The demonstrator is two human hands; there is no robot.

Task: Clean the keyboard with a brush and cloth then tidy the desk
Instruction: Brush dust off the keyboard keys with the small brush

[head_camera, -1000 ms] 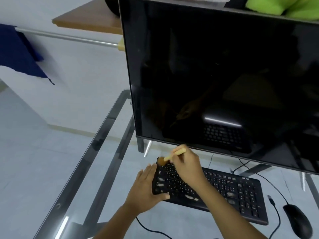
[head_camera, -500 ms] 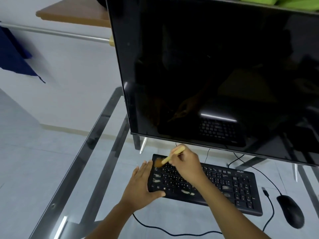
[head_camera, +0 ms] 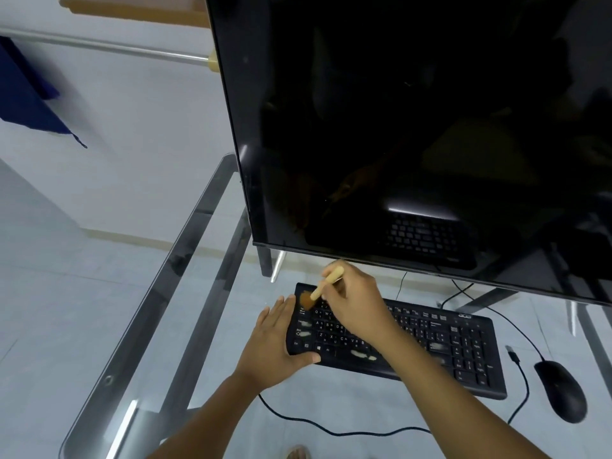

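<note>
- I see one black keyboard (head_camera: 430, 339), one black mouse (head_camera: 561, 390), one big dark monitor (head_camera: 414, 127) and one small brush (head_camera: 319, 290), all at one glass desk (head_camera: 142, 326).
- The keyboard lies flat on the desk, just in front of the monitor. The mouse sits near its right end, not touching it.
- My left hand (head_camera: 273, 346) is spread flat. Its fingers lie along the keyboard's left edge and its thumb presses the front edge.
- My right hand (head_camera: 356, 304) pinches the brush by its pale wooden handle. The brown bristles touch the keys at the top left corner.
- I can read "acer" on the top right of the keyboard.
- One blue cloth (head_camera: 26, 94) hangs on a rail far to the left.
</note>
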